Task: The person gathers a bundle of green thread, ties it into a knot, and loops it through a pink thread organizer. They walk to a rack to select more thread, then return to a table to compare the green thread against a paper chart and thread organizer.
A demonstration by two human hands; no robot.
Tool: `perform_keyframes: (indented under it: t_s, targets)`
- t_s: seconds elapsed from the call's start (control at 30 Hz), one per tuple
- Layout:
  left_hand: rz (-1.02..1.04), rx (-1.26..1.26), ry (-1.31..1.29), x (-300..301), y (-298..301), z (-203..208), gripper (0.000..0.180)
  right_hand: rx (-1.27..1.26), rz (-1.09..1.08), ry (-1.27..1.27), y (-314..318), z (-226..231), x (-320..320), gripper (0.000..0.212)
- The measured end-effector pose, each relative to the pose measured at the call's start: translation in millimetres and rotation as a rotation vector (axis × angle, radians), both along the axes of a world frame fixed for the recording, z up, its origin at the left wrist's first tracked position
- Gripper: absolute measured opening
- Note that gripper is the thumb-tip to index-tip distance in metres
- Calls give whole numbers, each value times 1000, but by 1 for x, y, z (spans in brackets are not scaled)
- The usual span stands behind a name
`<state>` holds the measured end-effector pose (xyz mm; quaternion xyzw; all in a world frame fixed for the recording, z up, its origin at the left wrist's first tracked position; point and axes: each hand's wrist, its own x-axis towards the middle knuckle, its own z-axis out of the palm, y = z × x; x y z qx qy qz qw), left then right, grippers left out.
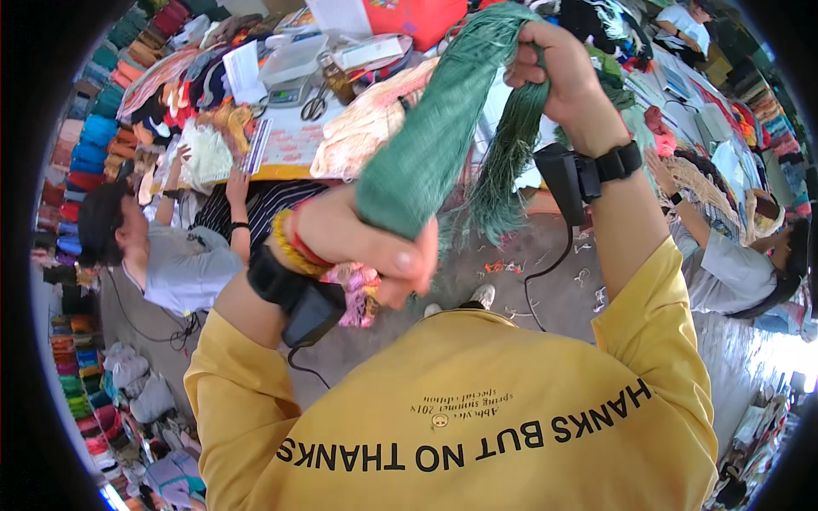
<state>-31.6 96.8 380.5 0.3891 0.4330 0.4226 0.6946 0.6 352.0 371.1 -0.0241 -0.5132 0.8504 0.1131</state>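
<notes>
A long green yarn hank (434,136) stretches slantwise in front of me, above the table's near edge. My right hand (558,77) is closed round its raised upper end, fingers curled in. From that hand a darker, loose-stranded part of the hank hangs down with frayed ends. Lower and to the left, my left hand (383,247) is closed at the hank's other end, thumb outward, slightly blurred. Its palm side and most of its fingers are hidden. Each wrist wears a strapped black device with a cable.
The table holds pale yarn (362,128), scissors (314,104), a scale (290,92) and a red bag (417,21). One co-worker (179,247) sits on the left, another (724,255) on the right. Yarn scraps (503,266) lie on the floor; shelves of coloured yarn (94,153) stand left.
</notes>
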Motion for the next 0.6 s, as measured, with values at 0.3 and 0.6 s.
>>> perform_keyframes:
  t_s: [0.3,0.6]
  targets:
    - [669,630,-396,3,-5,53,19,686,329,7,-101,-58,-7,31]
    - [1121,725,-184,-9,-38,55,18,307,418,233,-188,-8,24,27]
